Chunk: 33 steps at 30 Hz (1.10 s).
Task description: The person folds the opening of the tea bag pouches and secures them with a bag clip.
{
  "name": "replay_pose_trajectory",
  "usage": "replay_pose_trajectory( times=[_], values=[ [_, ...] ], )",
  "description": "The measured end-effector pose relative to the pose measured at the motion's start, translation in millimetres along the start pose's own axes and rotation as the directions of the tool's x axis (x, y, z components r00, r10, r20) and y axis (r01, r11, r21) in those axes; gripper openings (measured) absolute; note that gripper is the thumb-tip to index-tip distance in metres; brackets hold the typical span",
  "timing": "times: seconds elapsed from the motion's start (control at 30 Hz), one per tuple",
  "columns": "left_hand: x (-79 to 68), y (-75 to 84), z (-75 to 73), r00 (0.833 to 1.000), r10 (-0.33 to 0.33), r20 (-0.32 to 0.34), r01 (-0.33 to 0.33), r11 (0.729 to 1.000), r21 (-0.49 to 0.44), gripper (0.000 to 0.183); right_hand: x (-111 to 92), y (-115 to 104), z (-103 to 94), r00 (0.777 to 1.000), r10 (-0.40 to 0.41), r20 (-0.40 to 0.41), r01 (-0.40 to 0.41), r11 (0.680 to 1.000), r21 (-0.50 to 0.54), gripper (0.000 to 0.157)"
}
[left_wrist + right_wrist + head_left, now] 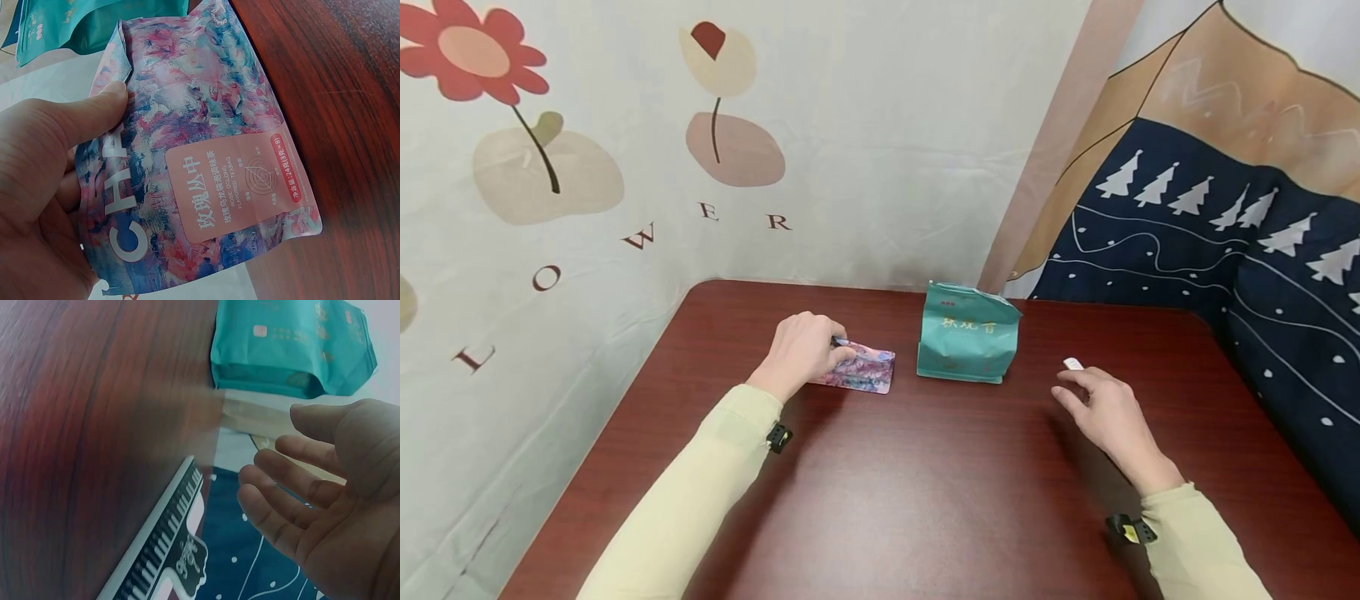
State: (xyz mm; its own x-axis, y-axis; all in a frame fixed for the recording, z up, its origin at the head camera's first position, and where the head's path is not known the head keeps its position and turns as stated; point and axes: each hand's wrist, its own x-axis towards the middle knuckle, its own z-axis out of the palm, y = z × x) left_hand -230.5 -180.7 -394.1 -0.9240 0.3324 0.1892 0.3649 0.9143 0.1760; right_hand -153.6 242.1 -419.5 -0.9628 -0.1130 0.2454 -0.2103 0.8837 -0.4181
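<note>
A: Near end 1st?
B: Sleeves (718,446), pale yellow, soft-looking cloth. Table (910,500) = smooth red-brown wood grain w/ some glare.
A: R hand?
B: R hand (1105,408) holding nothing, fingers loosely bent, thumb apart. Clip (159,547) just beside it, on R side of table; can't tell if they touch. Piano-key print, white strip along one edge, scrolly black grip w/ cutouts. Prob hard plastic: light, stiff, might slip on a fingertip hold. I'd take it by the scrolly part.
A: L hand?
B: L hand (805,350) pinching the packet (868,371) near its folded edge, thumb on front, fingers mostly hidden behind. Packet's L of the bag, far half of table; can't tell if it's fully lifted.
A: Packet handling?
B: Label says rose oolong teabag, so prob light. Thin film, pink/blue paint-smear print, slight sheen, creased. Expect floppy + a bit slippery; contents may crush, so pinch the edge, don't squeeze the middle.
A: Farther?
B: Bag (967,333), teal w/ gold lettering, boxy, upright, crimped top, no hand on it. Looks fuller/heavier than packet. Behind: pale curtain (880,125), flower print, wrinkled; navy cloth (1157,229) w/ white trees on R.
</note>
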Motion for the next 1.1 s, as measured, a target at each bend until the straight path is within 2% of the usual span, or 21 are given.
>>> replay_pose_trajectory(
  times=[0.17, 0.4, 0.7, 1.1],
  values=[
    [-0.2, 0.7, 0.3, 1.000, -0.009, 0.007, 0.009, 1.000, 0.002, 0.024, -2.6, 9.1, -3.1, 1.000, 0.007, 0.009, -0.007, 1.000, -0.014, 0.029],
    [-0.2, 0.8, 0.2, 1.000, -0.004, 0.005, 0.004, 1.000, 0.003, 0.024, -7.3, 21.3, -9.9, 0.997, 0.035, 0.066, -0.034, 0.999, -0.022, 0.037],
    [0.7, 0.4, -0.5, 1.000, -0.007, 0.009, 0.007, 1.000, 0.003, 0.023, -10.1, 30.2, -13.8, 0.998, 0.035, 0.056, -0.031, 0.998, -0.059, 0.034],
    [1.3, 1.2, -0.8, 1.000, -0.015, 0.023, 0.015, 1.000, 0.003, 0.024, -15.0, 41.6, -19.0, 0.986, 0.124, 0.114, -0.112, 0.988, -0.110, 0.037]
  ],
)
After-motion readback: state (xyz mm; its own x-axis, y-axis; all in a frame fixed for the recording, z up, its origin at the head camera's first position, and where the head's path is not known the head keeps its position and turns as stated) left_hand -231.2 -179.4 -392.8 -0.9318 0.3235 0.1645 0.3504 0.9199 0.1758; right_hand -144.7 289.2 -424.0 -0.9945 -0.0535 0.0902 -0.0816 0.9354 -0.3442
